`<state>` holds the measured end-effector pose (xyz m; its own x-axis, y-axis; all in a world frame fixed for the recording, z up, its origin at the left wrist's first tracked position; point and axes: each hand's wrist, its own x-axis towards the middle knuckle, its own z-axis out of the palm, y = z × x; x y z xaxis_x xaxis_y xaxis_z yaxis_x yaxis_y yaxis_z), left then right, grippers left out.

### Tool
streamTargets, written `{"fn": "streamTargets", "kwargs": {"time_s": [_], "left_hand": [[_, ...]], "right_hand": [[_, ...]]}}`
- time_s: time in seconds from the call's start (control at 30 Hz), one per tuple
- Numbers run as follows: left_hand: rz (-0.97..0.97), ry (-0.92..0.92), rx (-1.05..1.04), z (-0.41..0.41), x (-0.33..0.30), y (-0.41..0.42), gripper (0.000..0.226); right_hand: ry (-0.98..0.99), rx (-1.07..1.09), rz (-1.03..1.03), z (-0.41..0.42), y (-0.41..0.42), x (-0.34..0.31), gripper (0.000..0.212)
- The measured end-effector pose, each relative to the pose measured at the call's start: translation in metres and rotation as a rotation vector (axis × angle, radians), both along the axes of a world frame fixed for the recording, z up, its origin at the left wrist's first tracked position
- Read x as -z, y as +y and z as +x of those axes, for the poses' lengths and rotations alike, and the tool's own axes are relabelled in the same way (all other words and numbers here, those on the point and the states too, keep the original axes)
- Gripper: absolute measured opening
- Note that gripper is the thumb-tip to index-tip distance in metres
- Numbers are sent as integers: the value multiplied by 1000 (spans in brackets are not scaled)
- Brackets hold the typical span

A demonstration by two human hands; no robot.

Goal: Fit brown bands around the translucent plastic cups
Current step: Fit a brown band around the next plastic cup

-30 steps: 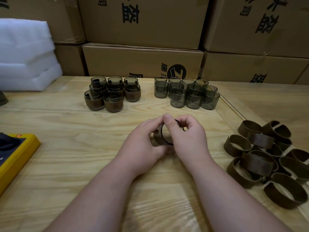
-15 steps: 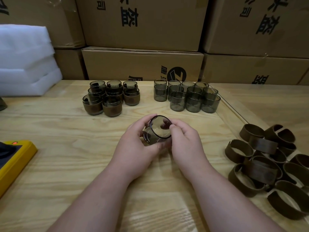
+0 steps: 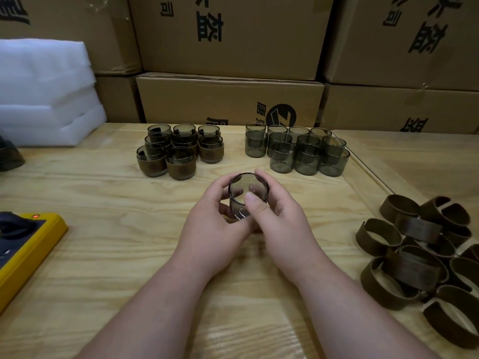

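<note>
While both hands cup it, the translucent cup (image 3: 247, 195) sits mid-table, mouth up: left hand (image 3: 215, 218) fingers curl round its left side, right hand (image 3: 280, 216) thumb presses the front. Loose brown bands (image 3: 420, 257) pile well right of it; banded cups (image 3: 178, 151) and bare cups (image 3: 298, 151) stand behind.

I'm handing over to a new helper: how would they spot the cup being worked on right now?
Start at the wooden table and look at its middle, nearer than the two cup groups. There the left hand and right hand hold one translucent cup. It is the only cup off the table.
</note>
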<state>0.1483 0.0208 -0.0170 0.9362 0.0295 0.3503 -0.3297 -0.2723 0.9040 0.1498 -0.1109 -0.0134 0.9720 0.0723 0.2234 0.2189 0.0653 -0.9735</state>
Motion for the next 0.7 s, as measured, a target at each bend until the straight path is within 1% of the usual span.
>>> {"fn": "streamTargets", "kwargs": {"time_s": [0.1,0.13,0.27,0.4,0.47,0.53,0.57,0.63,0.7], "left_hand": [[7,-3,1,0,0,1,67],[13,1,8,0,1,1,68],[70,-2,38,0,3,1,75],[192,-56,66,0,5,1,80],[251,-76,67,-1,6,0,81],[271,-103,84,-2,6,0,81],[270,-115,98,-2,6,0,80],[267,-133,116,-3,6,-1,80],[272,-140,120,-4,5,-2,80]], "right_hand": [[54,6,111,0,0,-4,32],[68,27,126,-1,0,-5,29],[118,131,207,1,-2,-8,27],[122,158,254,5,-5,-10,38],[135,164,258,6,-6,-8,34],[139,184,238,7,-6,-5,20],[132,201,223,7,-5,-4,18],[86,237,178,5,-5,-3,25],[-7,277,87,2,-5,-3,29]]}}
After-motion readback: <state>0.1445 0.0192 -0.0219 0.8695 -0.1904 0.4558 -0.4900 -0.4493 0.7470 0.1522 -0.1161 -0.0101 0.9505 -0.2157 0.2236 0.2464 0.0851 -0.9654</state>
